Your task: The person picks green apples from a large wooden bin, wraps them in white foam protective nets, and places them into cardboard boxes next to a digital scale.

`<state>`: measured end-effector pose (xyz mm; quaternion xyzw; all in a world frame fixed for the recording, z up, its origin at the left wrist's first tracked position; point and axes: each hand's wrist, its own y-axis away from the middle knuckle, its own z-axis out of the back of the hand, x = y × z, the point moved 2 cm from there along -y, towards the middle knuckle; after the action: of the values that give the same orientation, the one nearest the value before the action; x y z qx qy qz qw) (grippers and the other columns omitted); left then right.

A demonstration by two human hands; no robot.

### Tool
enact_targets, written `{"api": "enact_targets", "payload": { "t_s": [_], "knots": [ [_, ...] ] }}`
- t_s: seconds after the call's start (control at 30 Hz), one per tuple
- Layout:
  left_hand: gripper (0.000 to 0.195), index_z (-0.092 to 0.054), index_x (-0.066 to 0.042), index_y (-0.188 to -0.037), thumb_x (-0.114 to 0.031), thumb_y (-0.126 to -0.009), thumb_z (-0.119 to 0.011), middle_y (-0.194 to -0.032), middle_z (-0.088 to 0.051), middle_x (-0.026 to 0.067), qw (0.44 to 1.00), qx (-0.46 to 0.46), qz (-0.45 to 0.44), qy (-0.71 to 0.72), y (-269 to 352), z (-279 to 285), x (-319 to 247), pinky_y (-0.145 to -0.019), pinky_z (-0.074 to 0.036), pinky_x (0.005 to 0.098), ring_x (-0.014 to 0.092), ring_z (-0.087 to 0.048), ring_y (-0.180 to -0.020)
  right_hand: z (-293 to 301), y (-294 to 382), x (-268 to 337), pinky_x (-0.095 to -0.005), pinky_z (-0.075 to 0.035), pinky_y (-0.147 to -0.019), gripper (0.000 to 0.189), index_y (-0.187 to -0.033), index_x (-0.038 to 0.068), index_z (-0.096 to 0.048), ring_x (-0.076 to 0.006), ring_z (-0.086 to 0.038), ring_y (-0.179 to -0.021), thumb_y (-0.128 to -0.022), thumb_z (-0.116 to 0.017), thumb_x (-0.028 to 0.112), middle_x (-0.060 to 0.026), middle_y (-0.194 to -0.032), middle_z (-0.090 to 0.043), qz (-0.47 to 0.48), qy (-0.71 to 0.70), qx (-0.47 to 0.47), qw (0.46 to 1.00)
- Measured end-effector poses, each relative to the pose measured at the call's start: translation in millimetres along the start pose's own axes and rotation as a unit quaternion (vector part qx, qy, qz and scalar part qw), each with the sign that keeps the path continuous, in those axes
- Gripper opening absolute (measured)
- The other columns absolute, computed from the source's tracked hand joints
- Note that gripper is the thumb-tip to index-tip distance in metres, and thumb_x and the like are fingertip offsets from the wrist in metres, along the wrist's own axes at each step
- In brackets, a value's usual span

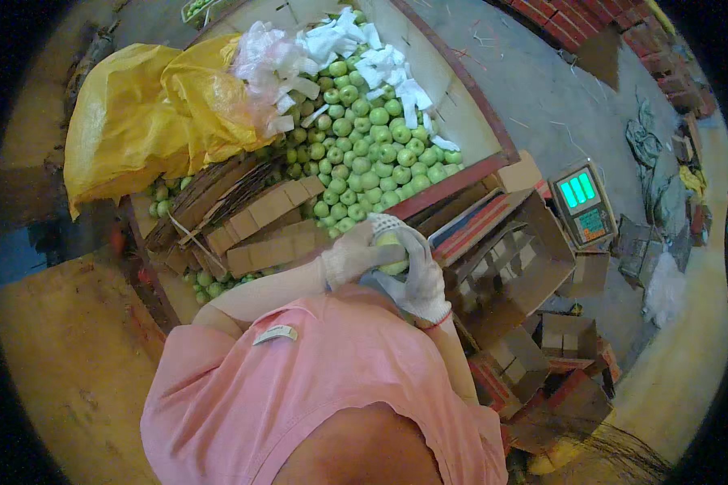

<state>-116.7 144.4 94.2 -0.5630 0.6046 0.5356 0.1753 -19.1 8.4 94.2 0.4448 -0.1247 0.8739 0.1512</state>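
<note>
Between my two gloved hands, in front of my chest, is a green apple [392, 253]. My left hand [353, 250], in a white knit glove, holds it from the left with the thumb across its front. My right hand [421, 276], in a grey-palmed glove with a red cuff edge, wraps round its far and right sides. Beyond the hands lies a large heap of green apples [370, 148] inside a wood-edged bin [455, 185]. To the right of my right hand stands an open cardboard box [531, 276] with cardboard dividers inside.
Cardboard dividers [267, 212] lie stacked left of the heap, below a yellow woven sack [139, 121]. White foam pieces [391, 66] cover some apples. A digital scale [584, 203] stands beyond the box. More open cartons [567, 339] crowd the floor at lower right.
</note>
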Motion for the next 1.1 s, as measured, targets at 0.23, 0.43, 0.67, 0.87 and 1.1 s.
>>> {"api": "enact_targets", "payload": {
  "t_s": [0.23,0.43,0.67,0.87,1.1],
  "knots": [
    [0.054,-0.061,-0.004,-0.126,-0.022,-0.08,-0.082,-0.119,-0.067,0.005,0.997,-0.049,-0.015,0.062,41.5,50.9,20.9,-0.097,-0.051,0.0333,0.015,-0.063,-0.106,-51.8,-6.3,32.4,-0.047,-0.054,-0.093,0.081,-0.136,0.004,-0.048,-0.0428,-0.061,-0.114,-0.066,-0.086,0.009,-0.0227,-0.127,-0.059,0.032,0.027,-0.124,0.991],
    [0.077,-0.05,-0.002,-0.14,-0.028,-0.075,-0.083,-0.131,-0.063,0.0116,0.928,0.136,-0.007,0.347,55.3,57.6,4.7,-0.105,-0.049,0.0367,0.023,-0.062,-0.119,-51.6,18.8,38.2,-0.0455,-0.051,-0.094,0.037,-0.122,-0.001,-0.061,-0.0354,-0.064,-0.103,-0.089,-0.067,0.015,-0.0188,-0.113,-0.065,-0.19,-0.354,-0.404,0.822],
    [0.071,-0.05,0.002,-0.138,-0.017,-0.074,-0.075,-0.128,-0.065,0.0123,0.965,0.186,0.009,0.183,51.2,37.9,-1.7,-0.105,-0.05,0.0376,0.023,-0.063,-0.119,-79.9,45.2,15.1,-0.0357,-0.043,-0.108,0.048,-0.144,0.0,-0.046,-0.0196,-0.051,-0.128,-0.106,-0.051,0.028,-0.0111,-0.14,-0.055,-0.228,-0.268,-0.214,0.911],
    [0.062,-0.049,0.002,-0.137,-0.028,-0.088,-0.073,-0.133,-0.061,0.0153,0.952,0.123,-0.003,0.282,34.7,12.4,-16.0,-0.109,-0.047,0.0419,0.027,-0.062,-0.121,-35.7,66.2,21.5,-0.0409,-0.042,-0.104,0.062,-0.134,0.003,-0.053,-0.0234,-0.056,-0.119,-0.084,-0.08,0.027,-0.012,-0.126,-0.061,-0.138,-0.12,-0.452,0.873],
    [0.043,-0.06,0.001,-0.127,-0.014,-0.089,-0.071,-0.12,-0.067,0.0085,0.985,0.11,0.074,0.112,28.4,-6.4,-19.3,-0.098,-0.051,0.0349,0.018,-0.065,-0.108,21.6,27.5,62.8,-0.049,-0.038,-0.106,0.071,-0.132,0.009,-0.056,-0.0309,-0.055,-0.121,-0.07,-0.085,0.03,-0.009,-0.131,-0.061,0.011,0.206,-0.167,0.964]
  ]
}}
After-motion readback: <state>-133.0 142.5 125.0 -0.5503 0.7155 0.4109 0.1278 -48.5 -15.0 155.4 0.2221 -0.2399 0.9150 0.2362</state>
